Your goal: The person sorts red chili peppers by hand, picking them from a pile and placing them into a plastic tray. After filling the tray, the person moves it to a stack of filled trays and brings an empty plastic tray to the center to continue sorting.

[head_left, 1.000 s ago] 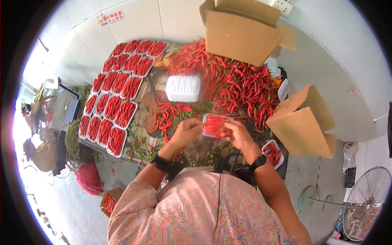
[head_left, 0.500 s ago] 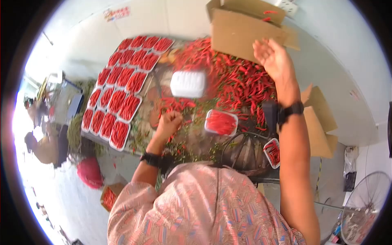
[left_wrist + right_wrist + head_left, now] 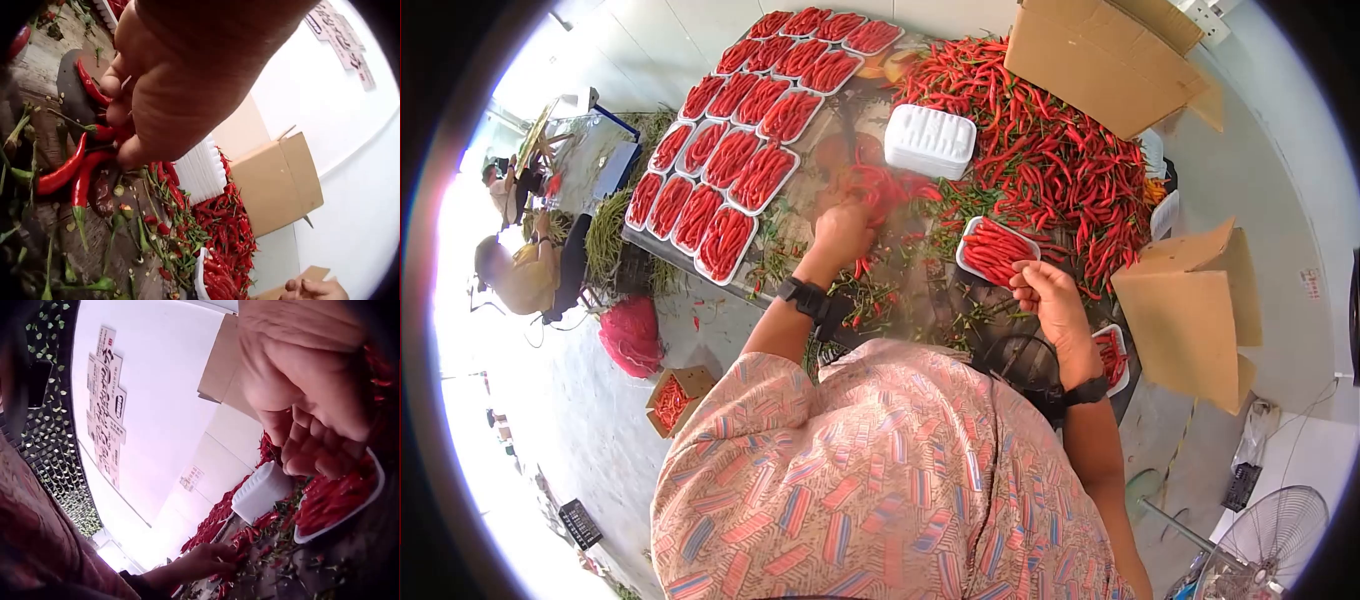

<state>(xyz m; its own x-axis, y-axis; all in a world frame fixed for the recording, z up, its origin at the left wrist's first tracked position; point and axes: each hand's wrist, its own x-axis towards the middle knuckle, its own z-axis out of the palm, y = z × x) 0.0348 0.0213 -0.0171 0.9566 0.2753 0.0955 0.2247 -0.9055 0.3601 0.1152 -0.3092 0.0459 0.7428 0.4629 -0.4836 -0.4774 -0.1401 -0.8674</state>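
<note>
My left hand (image 3: 842,238) reaches down to a small heap of red chilies on the board. In the left wrist view its thumb and fingers pinch at red chilies (image 3: 103,132) with green stems. My right hand (image 3: 1052,300) hovers by the near right corner of a white foam tray (image 3: 964,258) filled with lined-up red chilies (image 3: 997,248). Its fingers are loosely curled, and nothing shows between them in the right wrist view. More chilies and loose green stems (image 3: 94,284) lie around the left hand.
Rows of filled trays (image 3: 730,160) cover the table's left. A stack of upturned white trays (image 3: 930,142) stands mid-table beside a big chili pile (image 3: 1080,180). Cardboard boxes (image 3: 1190,300) stand right and behind. Another chili tray (image 3: 1122,375) sits near my right forearm.
The filled tray was in my hands, then lay on the table. My right hand swung out to the back box and returned beside the tray. The left hand moved to the loose chilies.
</note>
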